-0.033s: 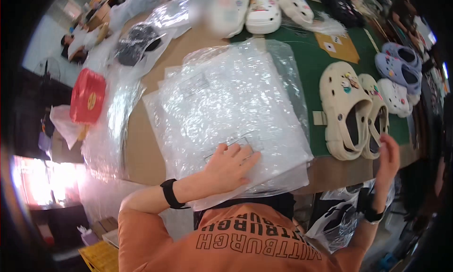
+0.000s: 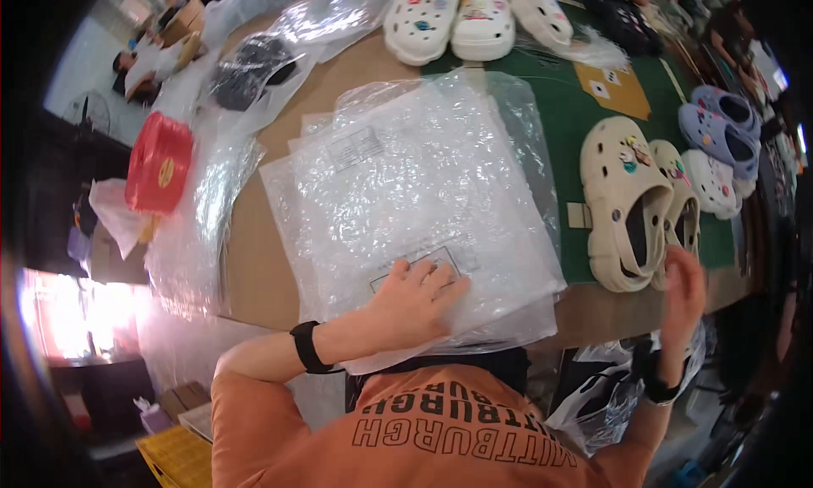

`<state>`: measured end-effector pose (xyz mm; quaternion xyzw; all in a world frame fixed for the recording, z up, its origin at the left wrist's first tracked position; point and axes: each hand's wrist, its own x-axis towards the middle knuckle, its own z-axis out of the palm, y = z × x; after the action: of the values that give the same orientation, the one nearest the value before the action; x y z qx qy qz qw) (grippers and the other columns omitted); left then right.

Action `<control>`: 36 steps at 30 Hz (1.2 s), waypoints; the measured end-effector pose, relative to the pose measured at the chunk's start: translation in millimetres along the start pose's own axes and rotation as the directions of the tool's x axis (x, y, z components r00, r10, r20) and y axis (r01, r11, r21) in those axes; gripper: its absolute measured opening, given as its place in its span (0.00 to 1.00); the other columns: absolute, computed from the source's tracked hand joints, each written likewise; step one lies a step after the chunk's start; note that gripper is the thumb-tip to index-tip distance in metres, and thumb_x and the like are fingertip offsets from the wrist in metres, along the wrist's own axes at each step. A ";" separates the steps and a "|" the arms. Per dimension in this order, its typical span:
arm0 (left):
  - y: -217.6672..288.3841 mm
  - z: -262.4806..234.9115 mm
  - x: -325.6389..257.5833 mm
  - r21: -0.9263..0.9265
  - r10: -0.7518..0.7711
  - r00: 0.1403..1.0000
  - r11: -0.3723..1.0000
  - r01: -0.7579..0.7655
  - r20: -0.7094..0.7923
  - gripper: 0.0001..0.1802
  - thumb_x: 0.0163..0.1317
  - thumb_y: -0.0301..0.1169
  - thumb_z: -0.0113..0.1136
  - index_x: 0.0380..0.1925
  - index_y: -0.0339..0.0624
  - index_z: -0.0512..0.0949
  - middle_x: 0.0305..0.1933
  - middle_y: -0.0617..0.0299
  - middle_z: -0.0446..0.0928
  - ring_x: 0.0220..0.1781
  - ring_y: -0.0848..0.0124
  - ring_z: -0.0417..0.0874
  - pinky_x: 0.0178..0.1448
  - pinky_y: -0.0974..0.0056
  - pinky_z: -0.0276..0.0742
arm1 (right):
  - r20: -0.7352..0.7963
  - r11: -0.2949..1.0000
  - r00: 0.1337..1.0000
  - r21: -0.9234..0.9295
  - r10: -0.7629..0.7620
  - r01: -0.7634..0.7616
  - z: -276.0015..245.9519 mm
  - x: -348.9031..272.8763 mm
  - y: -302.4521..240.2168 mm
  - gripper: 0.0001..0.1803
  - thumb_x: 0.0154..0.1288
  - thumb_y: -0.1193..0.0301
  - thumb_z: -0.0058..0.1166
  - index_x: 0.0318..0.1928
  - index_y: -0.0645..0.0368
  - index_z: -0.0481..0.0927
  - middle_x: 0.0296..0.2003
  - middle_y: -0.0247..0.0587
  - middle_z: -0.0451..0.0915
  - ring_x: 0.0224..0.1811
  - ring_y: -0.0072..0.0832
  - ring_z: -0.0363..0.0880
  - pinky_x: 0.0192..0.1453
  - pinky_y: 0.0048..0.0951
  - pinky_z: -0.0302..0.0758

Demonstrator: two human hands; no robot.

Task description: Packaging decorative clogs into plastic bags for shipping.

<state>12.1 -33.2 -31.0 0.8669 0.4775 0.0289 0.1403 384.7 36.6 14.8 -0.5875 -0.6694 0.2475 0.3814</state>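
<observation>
My left hand [image 2: 417, 297] lies flat, fingers spread, on the near part of a stack of clear plastic bags [image 2: 381, 208]. The bags are crinkled and shiny, with printed boxes on them, and their edges fan out unevenly. My right hand [image 2: 686, 297] is raised at the table's near right edge, fingers stretched upward and nothing visible in them. Just beyond its fingertips stands a pair of beige clogs [image 2: 614, 191] with colourful charms. Whether the fingertips touch the nearer heel I cannot tell.
White clogs [image 2: 483, 35] stand at the far edge; lavender clogs [image 2: 711, 119] and a white clog [image 2: 710, 183] are at right. A red roll of plastic twine [image 2: 159, 162] sits at left, near a dark bagged item [image 2: 250, 77]. A yellow crate [image 2: 176, 458] is at lower left.
My right hand has shifted slightly left and down beside the beige clogs. My left hand stays on the plastic bags. The whole view has moved a little.
</observation>
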 end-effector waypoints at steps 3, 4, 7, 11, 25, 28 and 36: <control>1.7 9.1 -16.8 -0.051 0.027 0.995 0.998 -0.032 -0.094 0.42 0.39 0.46 0.68 0.56 0.48 0.64 0.56 0.52 0.64 0.59 0.54 0.64 0.56 0.42 0.60 | 0.450 0.889 0.801 -0.031 -0.395 0.456 67.3 -1.7 -57.7 0.19 0.53 0.76 0.55 0.48 0.56 0.74 0.47 0.43 0.75 0.49 0.38 0.73 0.55 0.34 0.66; 0.4 9.8 -20.5 -0.063 0.010 0.995 0.998 -0.016 -0.100 0.42 0.39 0.46 0.68 0.56 0.48 0.64 0.56 0.52 0.64 0.59 0.54 0.64 0.56 0.42 0.60 | 0.540 0.854 0.725 -0.022 -0.428 0.521 85.1 -3.0 -66.8 0.20 0.50 0.76 0.56 0.48 0.54 0.75 0.47 0.43 0.75 0.51 0.41 0.71 0.56 0.37 0.65; -5.8 10.3 -25.5 -0.048 0.073 0.992 0.996 -0.079 -0.103 0.39 0.42 0.43 0.66 0.56 0.48 0.64 0.59 0.50 0.63 0.62 0.52 0.61 0.59 0.38 0.56 | 0.638 0.766 0.617 -0.067 -0.460 0.640 114.0 -7.6 -58.2 0.19 0.49 0.75 0.57 0.45 0.52 0.76 0.46 0.42 0.75 0.53 0.42 0.69 0.57 0.39 0.63; -31.2 11.9 -21.3 0.129 0.059 0.991 0.991 -0.043 -0.123 0.30 0.47 0.35 0.60 0.54 0.48 0.67 0.56 0.54 0.66 0.61 0.55 0.62 0.59 0.39 0.56 | 0.619 0.757 0.636 -0.100 -0.460 0.645 127.9 -5.9 -29.7 0.12 0.49 0.73 0.58 0.38 0.53 0.78 0.43 0.37 0.76 0.51 0.38 0.70 0.54 0.38 0.62; -27.7 -17.8 5.8 -0.099 0.062 0.998 0.993 -0.061 0.006 0.21 0.53 0.37 0.59 0.47 0.46 0.72 0.40 0.59 0.74 0.42 0.62 0.75 0.46 0.58 0.68 | 0.491 0.839 0.755 -0.084 -0.434 0.537 142.6 9.7 -67.6 0.07 0.51 0.68 0.60 0.31 0.54 0.78 0.27 0.31 0.76 0.35 0.30 0.72 0.45 0.32 0.60; -34.2 -15.6 3.4 -0.203 -0.005 1.000 0.979 0.001 -0.018 0.18 0.52 0.35 0.59 0.44 0.44 0.73 0.36 0.59 0.74 0.39 0.61 0.77 0.43 0.59 0.70 | 0.517 0.886 0.763 -0.019 -0.388 0.464 143.0 11.5 -64.0 0.08 0.50 0.68 0.61 0.31 0.54 0.78 0.28 0.30 0.76 0.36 0.30 0.72 0.46 0.32 0.60; -25.6 -21.8 8.6 -0.272 -0.058 0.992 0.962 0.025 -0.113 0.09 0.55 0.30 0.53 0.37 0.41 0.75 0.29 0.57 0.76 0.34 0.59 0.78 0.39 0.58 0.72 | 0.533 0.880 0.739 0.023 -0.413 0.475 149.5 11.5 -72.0 0.08 0.51 0.67 0.61 0.31 0.54 0.78 0.27 0.32 0.77 0.36 0.30 0.73 0.46 0.32 0.60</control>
<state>-8.3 -8.4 -17.7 0.8261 0.4948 0.1425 0.2288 221.6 51.8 -14.3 -0.3416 -0.8809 0.2605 0.1986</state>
